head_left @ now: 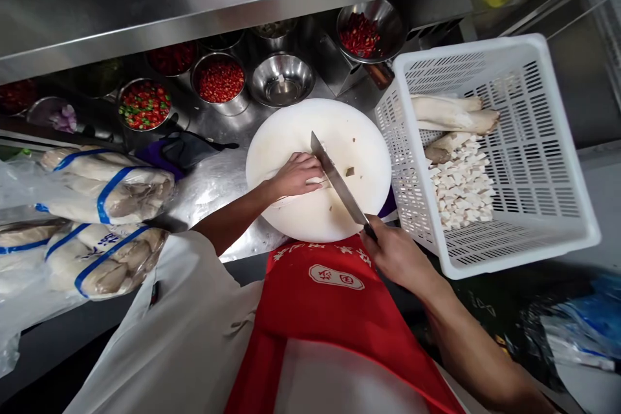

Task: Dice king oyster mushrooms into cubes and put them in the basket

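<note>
A cook in a red apron (334,278) bends over a round white cutting board (363,123), where a pale length of what appears to be king oyster mushroom (326,183) lies beneath the left hand (301,173). The fingers there are bent and close together, set over the mushroom, with the thumb along its near side; they pin it to the board, and much of it is hidden under the palm. The exposed end pokes out past the fingertips, right beside the blade of a cleaver (339,186) that slants across the board; whether steel meets mushroom cannot be told. The right hand (391,249) is wrapped around the cleaver's dark handle at the board's near edge, its fingers folded closed. A few brown scraps (350,171) dot the board beyond the blade. At right, a white plastic basket (565,142) holds whole king oyster mushrooms (456,115) above a heap of white diced pieces (463,187). At left sit clear packs of mushrooms (130,194) bound with blue bands, while steel containers of chopped red chillies (222,81) line the metal counter behind.
</note>
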The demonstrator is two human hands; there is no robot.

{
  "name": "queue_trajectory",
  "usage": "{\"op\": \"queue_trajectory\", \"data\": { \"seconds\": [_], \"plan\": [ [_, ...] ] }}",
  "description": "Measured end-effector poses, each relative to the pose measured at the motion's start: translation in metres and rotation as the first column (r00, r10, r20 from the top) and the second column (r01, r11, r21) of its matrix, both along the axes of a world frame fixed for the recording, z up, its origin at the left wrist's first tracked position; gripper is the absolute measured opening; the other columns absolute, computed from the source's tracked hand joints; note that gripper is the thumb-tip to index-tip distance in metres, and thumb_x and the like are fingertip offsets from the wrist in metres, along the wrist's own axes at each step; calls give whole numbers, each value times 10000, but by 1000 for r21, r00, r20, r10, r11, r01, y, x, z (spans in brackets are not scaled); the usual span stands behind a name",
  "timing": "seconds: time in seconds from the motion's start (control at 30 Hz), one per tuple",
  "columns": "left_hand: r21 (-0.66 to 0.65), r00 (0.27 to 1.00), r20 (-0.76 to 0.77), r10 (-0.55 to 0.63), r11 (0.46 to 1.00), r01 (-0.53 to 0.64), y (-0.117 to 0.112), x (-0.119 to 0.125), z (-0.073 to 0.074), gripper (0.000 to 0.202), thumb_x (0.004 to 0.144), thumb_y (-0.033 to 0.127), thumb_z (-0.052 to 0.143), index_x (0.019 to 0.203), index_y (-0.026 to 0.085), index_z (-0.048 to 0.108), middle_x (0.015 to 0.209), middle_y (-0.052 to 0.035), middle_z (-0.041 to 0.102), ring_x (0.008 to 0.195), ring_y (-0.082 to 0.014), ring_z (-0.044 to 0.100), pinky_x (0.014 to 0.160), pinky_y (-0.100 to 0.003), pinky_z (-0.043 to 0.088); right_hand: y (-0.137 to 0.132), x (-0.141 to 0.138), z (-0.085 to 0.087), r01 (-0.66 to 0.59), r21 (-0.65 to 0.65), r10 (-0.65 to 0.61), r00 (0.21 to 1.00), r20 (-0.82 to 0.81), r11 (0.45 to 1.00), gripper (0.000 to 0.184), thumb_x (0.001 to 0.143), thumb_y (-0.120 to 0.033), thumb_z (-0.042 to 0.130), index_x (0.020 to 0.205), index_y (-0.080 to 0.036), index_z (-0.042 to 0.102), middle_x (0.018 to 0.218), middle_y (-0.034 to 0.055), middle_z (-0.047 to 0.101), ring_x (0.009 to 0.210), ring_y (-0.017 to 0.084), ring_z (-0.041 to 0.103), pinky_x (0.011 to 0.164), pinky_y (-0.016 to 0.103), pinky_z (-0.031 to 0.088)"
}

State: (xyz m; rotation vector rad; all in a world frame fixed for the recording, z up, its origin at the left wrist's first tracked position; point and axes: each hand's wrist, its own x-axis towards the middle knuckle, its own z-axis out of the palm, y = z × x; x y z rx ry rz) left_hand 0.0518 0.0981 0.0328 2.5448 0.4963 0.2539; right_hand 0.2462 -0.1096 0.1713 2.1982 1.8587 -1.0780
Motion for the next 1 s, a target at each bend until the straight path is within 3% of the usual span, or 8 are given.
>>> {"op": "queue_trajectory", "data": {
  "seconds": [0.13, 0.27, 0.43, 0.57, 0.7, 0.83, 0.9, 1.0],
  "plan": [
    [-38, 1000, -8, 4, 999, -4, 3, 3, -4, 228, 897, 423, 612, 1026, 248, 683, 1102, -21, 647, 1082, -213, 511, 954, -378, 334, 17, -11, -30, 29, -48, -27, 999, 41, 998, 299, 953, -265, 392, 1181, -147, 544, 776, 91, 714, 696, 257, 663, 599, 307, 320],
    [-40, 1000, -18, 12, 999, -12, 1, 3, 0, 243, 915, 427, 583, 1029, 235, 679, 1079, -31, 649, 1062, -213, 519, 949, -373, 346, 43, -22, -60, 47, 27, -48, 998, 52, 999, 329, 932, -230, 406, 1224, -144, 530, 884, 119, 734, 780, 263, 670, 652, 304, 349],
    [-20, 1000, 12, 17, 1000, -16, -4, -8, 5, 299, 904, 473, 594, 1079, 245, 678, 1152, -48, 635, 1102, -234, 492, 956, -390, 348, 33, -17, -28, 72, 77, -73, 997, 10, 994, 330, 936, -273, 408, 1225, -175, 533, 827, 87, 724, 728, 254, 660, 621, 299, 335],
    [-6, 1000, 14, -13, 1000, 13, -1, -12, 3, 251, 890, 449, 622, 1015, 241, 688, 1163, -42, 630, 1131, -240, 477, 964, -393, 334, 13, -13, -1, 61, -12, -61, 998, -24, 998, 285, 941, -300, 414, 1161, -179, 550, 750, 65, 702, 679, 245, 648, 592, 295, 313],
    [-17, 1000, -16, -18, 1000, 18, 3, -9, -2, 212, 895, 409, 615, 1002, 238, 680, 1090, -31, 644, 1079, -224, 507, 935, -378, 346, 24, -25, -30, 63, -60, -62, 998, 17, 996, 297, 942, -274, 400, 1174, -161, 547, 775, 90, 711, 712, 254, 658, 599, 298, 320],
    [-31, 1000, -23, -17, 999, 16, 2, -11, -1, 227, 900, 406, 606, 1037, 238, 673, 1086, -33, 643, 1078, -216, 515, 948, -371, 356, 44, -35, -60, 88, 17, -88, 996, 14, 996, 326, 937, -264, 405, 1215, -154, 535, 866, 112, 729, 783, 261, 668, 657, 298, 365],
    [-39, 1000, -9, -17, 999, 16, 1, -15, 2, 253, 896, 424, 611, 1058, 239, 671, 1127, -36, 640, 1098, -220, 508, 957, -370, 357, 42, -33, -51, 95, 51, -94, 996, -9, 994, 326, 938, -278, 409, 1218, -169, 536, 880, 106, 728, 789, 262, 668, 664, 298, 370],
    [-32, 1000, 12, -20, 999, 21, 0, -21, 5, 257, 892, 443, 614, 1035, 241, 681, 1169, -39, 638, 1144, -238, 486, 967, -383, 346, 25, -27, -18, 87, 26, -86, 996, -40, 996, 303, 946, -295, 404, 1194, -182, 537, 814, 81, 713, 742, 254, 665, 635, 295, 351]
  ]
}}
